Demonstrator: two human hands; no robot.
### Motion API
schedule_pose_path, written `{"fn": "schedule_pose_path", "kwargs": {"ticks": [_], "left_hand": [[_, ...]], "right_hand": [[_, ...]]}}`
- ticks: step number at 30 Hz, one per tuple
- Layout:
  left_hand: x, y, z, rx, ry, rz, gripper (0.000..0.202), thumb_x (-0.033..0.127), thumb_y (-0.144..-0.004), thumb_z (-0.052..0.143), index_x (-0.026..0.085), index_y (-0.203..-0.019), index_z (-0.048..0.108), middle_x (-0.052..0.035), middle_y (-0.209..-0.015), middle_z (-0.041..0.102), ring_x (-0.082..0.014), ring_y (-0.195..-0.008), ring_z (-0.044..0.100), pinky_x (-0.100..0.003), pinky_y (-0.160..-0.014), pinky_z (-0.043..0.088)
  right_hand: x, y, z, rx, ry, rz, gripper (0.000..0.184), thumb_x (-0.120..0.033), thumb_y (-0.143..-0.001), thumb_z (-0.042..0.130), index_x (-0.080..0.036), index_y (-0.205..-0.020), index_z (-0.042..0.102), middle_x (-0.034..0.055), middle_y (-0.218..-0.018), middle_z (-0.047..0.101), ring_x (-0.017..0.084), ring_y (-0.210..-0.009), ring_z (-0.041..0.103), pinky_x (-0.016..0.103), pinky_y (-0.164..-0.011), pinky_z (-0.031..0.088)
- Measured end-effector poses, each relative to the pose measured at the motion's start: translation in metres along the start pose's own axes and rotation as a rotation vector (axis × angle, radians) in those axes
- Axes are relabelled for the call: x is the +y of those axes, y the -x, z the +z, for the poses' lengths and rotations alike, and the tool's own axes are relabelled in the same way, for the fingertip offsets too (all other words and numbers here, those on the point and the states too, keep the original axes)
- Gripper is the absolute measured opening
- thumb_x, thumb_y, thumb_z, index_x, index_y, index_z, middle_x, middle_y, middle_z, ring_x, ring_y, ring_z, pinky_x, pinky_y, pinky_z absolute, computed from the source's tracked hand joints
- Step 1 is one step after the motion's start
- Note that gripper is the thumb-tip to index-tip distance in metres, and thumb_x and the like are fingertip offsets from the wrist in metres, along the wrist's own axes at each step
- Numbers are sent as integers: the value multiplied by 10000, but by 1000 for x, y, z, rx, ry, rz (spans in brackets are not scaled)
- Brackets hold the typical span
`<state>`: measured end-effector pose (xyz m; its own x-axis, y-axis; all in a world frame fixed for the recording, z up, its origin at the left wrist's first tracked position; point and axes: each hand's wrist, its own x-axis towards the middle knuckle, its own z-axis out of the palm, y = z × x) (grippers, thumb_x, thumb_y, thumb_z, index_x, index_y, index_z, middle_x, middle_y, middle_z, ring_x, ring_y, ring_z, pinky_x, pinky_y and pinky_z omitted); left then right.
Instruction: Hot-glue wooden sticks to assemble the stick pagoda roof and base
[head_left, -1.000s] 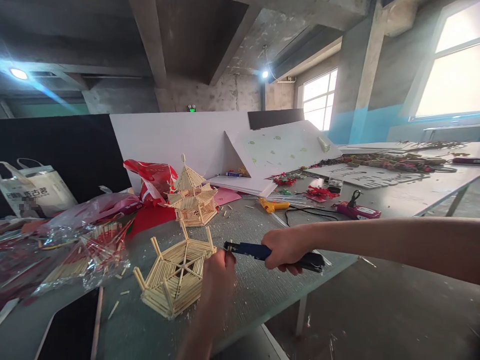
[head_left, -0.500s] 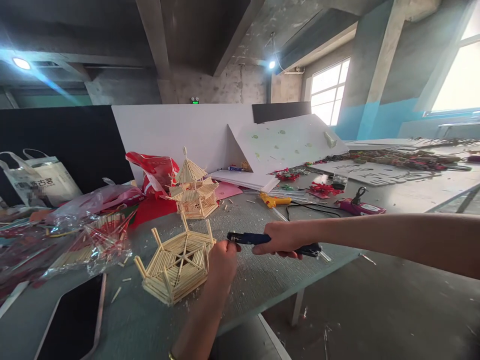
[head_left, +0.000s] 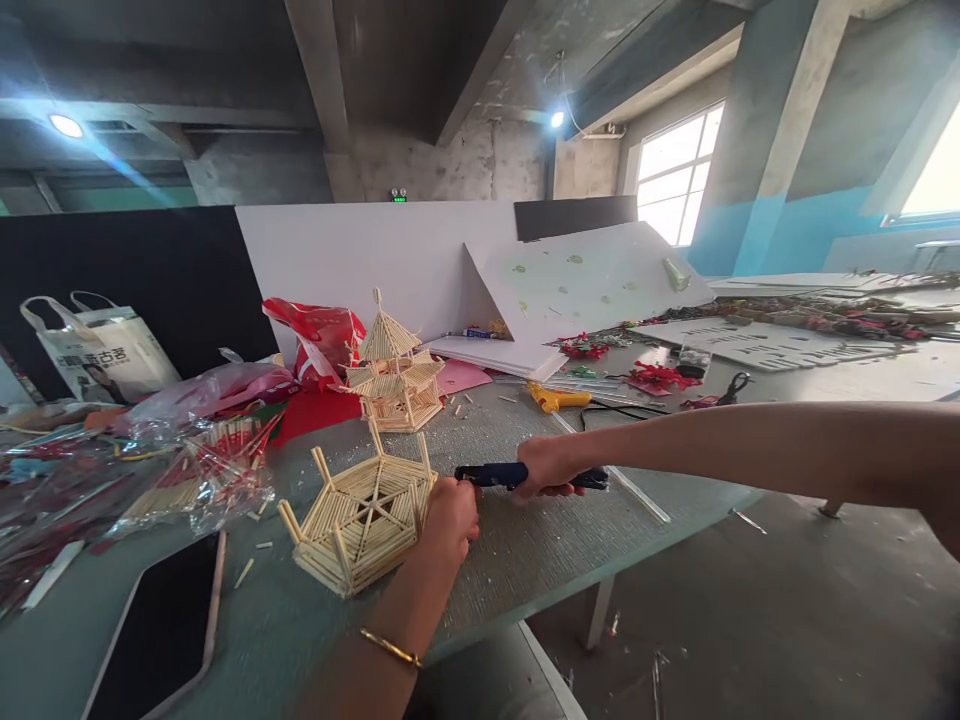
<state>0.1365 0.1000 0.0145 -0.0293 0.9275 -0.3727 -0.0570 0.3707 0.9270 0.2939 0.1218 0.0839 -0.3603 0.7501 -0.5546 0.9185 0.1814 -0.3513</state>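
My right hand (head_left: 546, 467) grips a blue and black cutter (head_left: 495, 474), its tip pointing left at my left hand (head_left: 450, 518). The left hand is closed just right of a hexagonal frame of wooden sticks (head_left: 361, 512) on the grey table (head_left: 525, 560); what its fingers pinch is hidden. A finished stick pagoda (head_left: 392, 368) stands behind the frame.
A black phone (head_left: 161, 632) lies at the near left beside a long stick. Clear bags of sticks (head_left: 191, 480) and red plastic (head_left: 319, 335) crowd the left. A yellow glue gun (head_left: 553, 397), white boards (head_left: 577, 290) and red decorations sit further back. The table edge runs diagonally at right.
The view has shifted up and right. My right hand with the cutter has moved slightly away along the table; the left hand stays by the hexagonal frame.
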Motion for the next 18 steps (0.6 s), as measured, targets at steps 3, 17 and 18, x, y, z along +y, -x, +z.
{"fn": "schedule_pose_path", "kwargs": {"ticks": [3, 17, 18], "left_hand": [[3, -1, 0, 12, -30, -28, 219, 335, -852, 485, 131, -897, 548, 23, -717, 548, -51, -499, 476, -190, -431, 408], [-12, 79, -30, -167, 21, 163, 304, 432, -790, 475, 178, -623, 468, 128, -356, 213, -6, -314, 124, -128, -306, 96], [-14, 80, -34, -184, 48, 185, 339, 494, -747, 508, 179, -626, 472, 130, -361, 212, -4, -319, 120, -125, -306, 102]], "right_hand": [[6, -8, 1, 33, 52, 9, 410, -508, -626, 584, -145, -490, 452, -37, -411, 416, 83, -332, 396, 244, -352, 384], [13, -29, -28, 542, 521, 84, 662, -670, -745, 381, -71, -843, 645, 191, -826, 637, 290, -767, 615, 369, -658, 454], [13, -34, -28, 585, 533, 105, 658, -655, -749, 397, -63, -902, 640, 209, -884, 631, 307, -808, 610, 380, -678, 448]]}}
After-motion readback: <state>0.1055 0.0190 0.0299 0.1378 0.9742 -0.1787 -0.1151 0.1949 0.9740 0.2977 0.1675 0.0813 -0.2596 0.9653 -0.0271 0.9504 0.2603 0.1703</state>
